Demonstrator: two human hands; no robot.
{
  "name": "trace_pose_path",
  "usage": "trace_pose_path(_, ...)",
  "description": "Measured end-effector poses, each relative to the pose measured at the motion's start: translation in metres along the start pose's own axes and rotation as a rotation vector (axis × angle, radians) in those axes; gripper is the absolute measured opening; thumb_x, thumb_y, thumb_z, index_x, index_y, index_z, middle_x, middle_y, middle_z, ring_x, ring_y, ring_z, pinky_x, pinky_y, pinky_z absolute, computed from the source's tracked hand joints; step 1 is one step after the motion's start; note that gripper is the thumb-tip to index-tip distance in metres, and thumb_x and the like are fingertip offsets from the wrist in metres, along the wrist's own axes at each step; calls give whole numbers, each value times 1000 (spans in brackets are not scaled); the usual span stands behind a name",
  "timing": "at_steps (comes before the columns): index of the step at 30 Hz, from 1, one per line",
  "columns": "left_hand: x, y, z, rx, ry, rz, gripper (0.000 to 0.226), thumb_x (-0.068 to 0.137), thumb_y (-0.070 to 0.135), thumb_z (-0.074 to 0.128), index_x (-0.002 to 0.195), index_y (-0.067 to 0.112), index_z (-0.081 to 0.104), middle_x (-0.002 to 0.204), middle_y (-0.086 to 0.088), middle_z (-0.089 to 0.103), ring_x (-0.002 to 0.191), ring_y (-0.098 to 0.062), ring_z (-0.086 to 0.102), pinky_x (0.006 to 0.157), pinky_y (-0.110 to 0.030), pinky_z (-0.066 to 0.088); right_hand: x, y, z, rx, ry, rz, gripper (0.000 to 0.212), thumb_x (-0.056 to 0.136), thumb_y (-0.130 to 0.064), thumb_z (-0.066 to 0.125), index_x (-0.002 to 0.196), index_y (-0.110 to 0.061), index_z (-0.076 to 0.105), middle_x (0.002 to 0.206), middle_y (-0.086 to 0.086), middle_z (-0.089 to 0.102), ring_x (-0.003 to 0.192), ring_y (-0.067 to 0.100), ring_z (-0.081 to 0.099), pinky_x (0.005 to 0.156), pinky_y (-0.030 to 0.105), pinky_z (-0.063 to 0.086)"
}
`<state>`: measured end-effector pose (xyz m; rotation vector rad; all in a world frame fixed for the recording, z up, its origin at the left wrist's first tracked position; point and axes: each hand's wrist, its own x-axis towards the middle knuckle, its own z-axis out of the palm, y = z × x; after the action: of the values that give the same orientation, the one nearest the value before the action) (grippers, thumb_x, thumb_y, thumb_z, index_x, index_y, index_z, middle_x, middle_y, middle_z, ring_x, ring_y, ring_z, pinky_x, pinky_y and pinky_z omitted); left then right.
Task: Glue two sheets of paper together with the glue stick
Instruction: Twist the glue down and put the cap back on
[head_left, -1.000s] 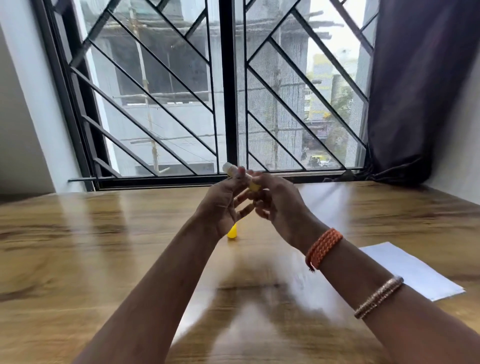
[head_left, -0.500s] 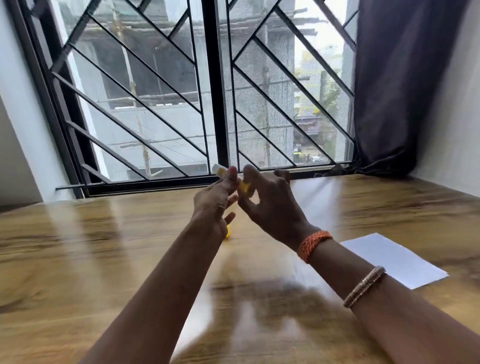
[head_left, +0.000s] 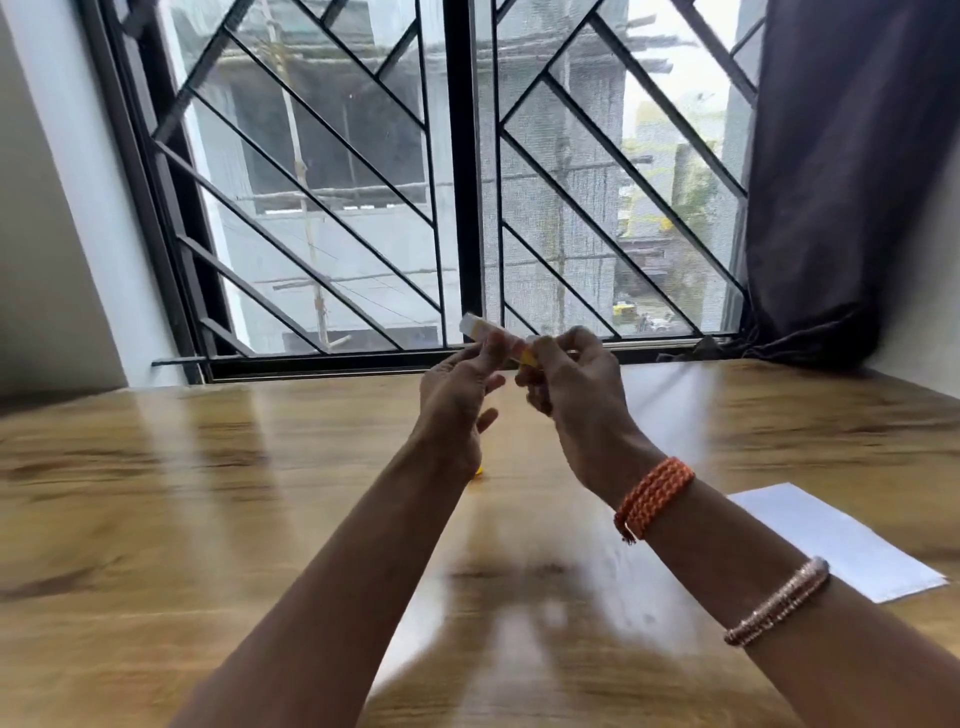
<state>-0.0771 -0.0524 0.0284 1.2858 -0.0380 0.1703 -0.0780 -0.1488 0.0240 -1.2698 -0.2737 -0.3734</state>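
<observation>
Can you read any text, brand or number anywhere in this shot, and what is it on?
None can be read.
Glue stick, held by both hands: any label is too blurred and covered by fingers.
Paper: the visible side is blank.
Yellow cap: mostly hidden behind the left wrist, no print visible.

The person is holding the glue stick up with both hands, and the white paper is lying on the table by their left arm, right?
Not quite. The paper lies beside the right arm, the one with the bracelets, as the head view shows. Both the left hand and right hand do hold the glue stick above the table.
</observation>
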Motion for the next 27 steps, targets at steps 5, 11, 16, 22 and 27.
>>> trace_pose_path(5,2,1,-3,4,50,-108,24,80,46,63,78,22,65,86,15,68,96,-7,55,67,-30,33,-2,7,-14,-957,-97,-934,11,92,-16,57,85,-9,53,61,1,55,58,17,51,66,33,39)
trace_pose_path(11,1,5,-3,1,136,-152,14,82,30,65,88,18,62,84,11,65,83,-7,52,64,-30,35,-4,11,-13,-944,-127,-809,21,85,-11,61,102,-4,51,73,0,55,65,20,50,71,40,44)
trace_pose_path(16,7,6,-18,141,282,11,14,79,16,69,92,12,69,74,6,62,66,-6,46,61,-24,34,-3,30,-6,-849,-117,-138,54,74,-17,67,122,-14,41,97,1,58,93,27,59,91,49,45)
trace_pose_path(22,13,-3,-29,336,350,153,8,71,17,77,77,18,71,92,-10,73,73,-15,56,63,-24,41,-3,55,3,-1105,-298,139,49,76,-42,69,119,-26,51,120,3,59,117,24,51,93,41,29)
trace_pose_path(27,18,-11,-35,557,352,225,13,64,20,81,66,22,69,79,-2,74,85,-19,69,87,-38,51,-3,63,12,-1130,-282,51,22,77,-34,68,95,-25,59,114,5,62,115,25,51,93,40,32)
